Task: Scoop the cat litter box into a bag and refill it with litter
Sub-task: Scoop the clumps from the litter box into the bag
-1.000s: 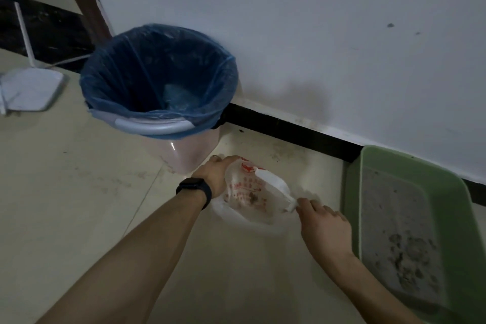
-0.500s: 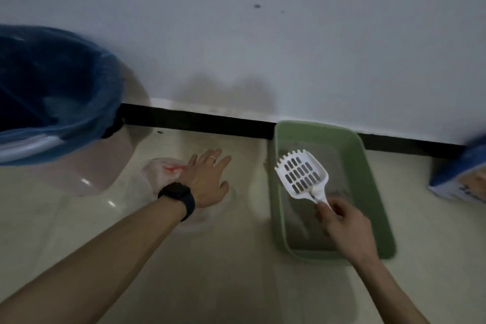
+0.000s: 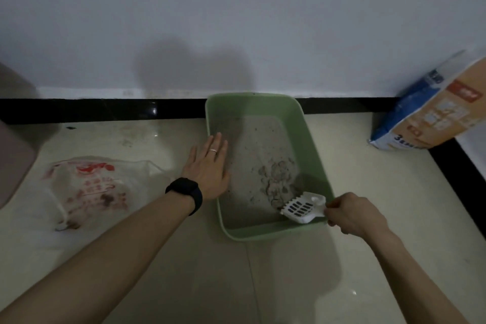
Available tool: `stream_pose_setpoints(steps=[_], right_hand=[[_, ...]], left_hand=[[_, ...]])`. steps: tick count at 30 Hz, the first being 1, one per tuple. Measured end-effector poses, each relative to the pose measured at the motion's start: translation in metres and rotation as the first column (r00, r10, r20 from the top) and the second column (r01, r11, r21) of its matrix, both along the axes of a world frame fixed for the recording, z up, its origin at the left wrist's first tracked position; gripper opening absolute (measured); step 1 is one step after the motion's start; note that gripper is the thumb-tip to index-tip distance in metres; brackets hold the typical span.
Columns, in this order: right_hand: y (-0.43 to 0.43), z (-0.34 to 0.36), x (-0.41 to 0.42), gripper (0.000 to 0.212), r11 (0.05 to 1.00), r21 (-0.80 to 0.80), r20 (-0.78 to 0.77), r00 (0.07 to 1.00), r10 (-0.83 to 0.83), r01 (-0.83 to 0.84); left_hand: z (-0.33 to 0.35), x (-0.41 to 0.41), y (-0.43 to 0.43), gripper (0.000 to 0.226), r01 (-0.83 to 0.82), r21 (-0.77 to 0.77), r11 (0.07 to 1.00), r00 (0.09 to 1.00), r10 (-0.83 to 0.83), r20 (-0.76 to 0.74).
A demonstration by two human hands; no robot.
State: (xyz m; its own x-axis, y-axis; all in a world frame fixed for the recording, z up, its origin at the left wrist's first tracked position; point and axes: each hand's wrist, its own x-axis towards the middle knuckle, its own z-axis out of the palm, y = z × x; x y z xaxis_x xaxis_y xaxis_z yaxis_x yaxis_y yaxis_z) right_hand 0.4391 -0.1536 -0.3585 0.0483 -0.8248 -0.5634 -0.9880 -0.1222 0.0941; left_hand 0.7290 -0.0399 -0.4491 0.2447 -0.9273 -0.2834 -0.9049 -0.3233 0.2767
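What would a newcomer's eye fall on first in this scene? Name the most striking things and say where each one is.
The green plastic litter box, holding clumped grey litter, sits at the centre. At its near right corner the right hand grips a white slotted plastic scoop, while the left hand lies open at the box's left rim. A white plastic bag with red print lies further left.

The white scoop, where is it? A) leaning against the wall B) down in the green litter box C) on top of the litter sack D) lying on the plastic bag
B: the right hand holds the white scoop with its slotted head down in the near right corner of the green litter box, beside the clumps.
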Motion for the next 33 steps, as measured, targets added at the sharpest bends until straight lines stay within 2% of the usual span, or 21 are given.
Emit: stream_pose_setpoints(steps=[3, 6, 8, 11, 17, 22, 29, 33], right_hand=[[-0.007, -0.004, 0.008, 0.017, 0.998, 0.064, 0.003, 1.0, -0.007, 0.007], [-0.01, -0.006, 0.009, 0.026, 0.998, 0.063, 0.035, 0.999, 0.015, -0.017], [-0.008, -0.008, 0.006, 0.029, 0.997, 0.062, 0.071, 0.996, 0.049, -0.053], [0.008, -0.022, 0.004, 0.022, 0.995, 0.093, 0.179, 0.984, 0.027, -0.044], [0.031, -0.064, 0.043, 0.035, 0.999, -0.034, 0.292, 0.957, -0.002, 0.013], [0.022, -0.106, 0.08, 0.031, 0.993, -0.025, 0.45, 0.888, -0.092, 0.116], [-0.013, -0.131, 0.135, 0.031, 0.993, -0.028, 0.555, 0.828, -0.078, 0.112], [-0.026, -0.13, 0.161, 0.034, 0.973, 0.025, 0.623, 0.758, -0.193, 0.228]], left_hand=[[-0.007, 0.006, 0.001, 0.071, -0.005, 0.015, 1.0, 0.999, 0.004, 0.043], [-0.015, 0.006, 0.003, 0.071, 0.002, 0.0, 1.0, 0.997, -0.002, 0.08], [-0.019, 0.004, 0.003, 0.072, -0.028, -0.034, 0.999, 0.997, 0.03, 0.068], [-0.023, 0.0, 0.001, 0.074, -0.061, -0.06, 0.996, 0.997, 0.063, 0.045], [-0.026, 0.0, 0.002, 0.074, -0.065, -0.072, 0.995, 0.996, 0.068, 0.049], [-0.029, 0.0, 0.003, 0.074, -0.085, -0.108, 0.991, 0.996, 0.089, 0.031], [-0.032, -0.002, 0.004, 0.074, -0.103, -0.13, 0.986, 0.993, 0.109, 0.038], [-0.03, -0.002, 0.004, 0.074, -0.108, -0.138, 0.985, 0.993, 0.113, 0.034]])
